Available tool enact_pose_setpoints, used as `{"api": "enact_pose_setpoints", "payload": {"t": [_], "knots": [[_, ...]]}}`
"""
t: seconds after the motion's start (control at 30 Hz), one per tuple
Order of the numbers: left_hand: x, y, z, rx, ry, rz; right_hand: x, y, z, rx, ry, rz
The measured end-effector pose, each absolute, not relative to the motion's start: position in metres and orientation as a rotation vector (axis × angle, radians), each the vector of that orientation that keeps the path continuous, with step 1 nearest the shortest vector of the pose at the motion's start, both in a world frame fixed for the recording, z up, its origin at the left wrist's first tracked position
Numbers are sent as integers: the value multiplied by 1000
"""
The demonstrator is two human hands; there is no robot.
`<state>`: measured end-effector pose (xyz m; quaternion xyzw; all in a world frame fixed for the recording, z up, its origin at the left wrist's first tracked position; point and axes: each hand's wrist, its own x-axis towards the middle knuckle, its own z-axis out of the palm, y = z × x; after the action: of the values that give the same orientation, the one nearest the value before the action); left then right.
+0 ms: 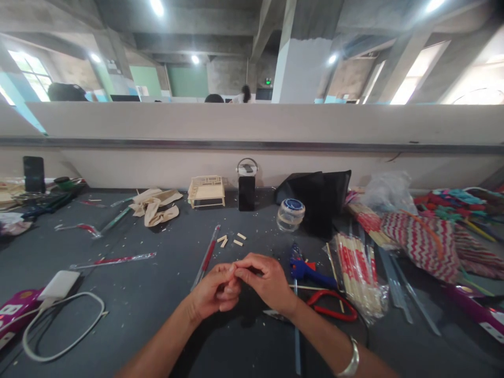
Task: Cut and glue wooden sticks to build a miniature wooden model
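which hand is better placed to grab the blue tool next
Right, I'd say: the blue tool lies just beside the right hand, while the left hand would have to reach across. Both hands meet at the fingertips, so the right may need freeing first.

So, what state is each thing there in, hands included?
Left hand: fingers curled, fingertips pinched.
Right hand: pinching beside the left; anything held is unclear.
Miniature wooden bench: upright.
Middle phone: upright, screen dark.
Left phone: upright, screen dark.
Clear jar: upright, lid on.
Blue glue gun: lying down.
Red-handled cutting tool: handles apart.
Chopstick bundle: in clear plastic.
White cable: loosely looped.
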<state>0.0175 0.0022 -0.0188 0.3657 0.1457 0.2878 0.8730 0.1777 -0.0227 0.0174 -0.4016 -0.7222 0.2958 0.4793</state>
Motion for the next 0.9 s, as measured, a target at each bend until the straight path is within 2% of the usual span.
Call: {"api": "enact_pose_setpoints", "payload": {"t": [0.33,0.57,0.9], "knots": [[20,0,-19,673,334,603,179,-18,15,-1032,-1812,714],[20,8,-14,550,325,917,176,-18,9,-1099,-1698,776],[23,4,-8,643,423,944,177,-19,10,-968,-1873,549]]}}
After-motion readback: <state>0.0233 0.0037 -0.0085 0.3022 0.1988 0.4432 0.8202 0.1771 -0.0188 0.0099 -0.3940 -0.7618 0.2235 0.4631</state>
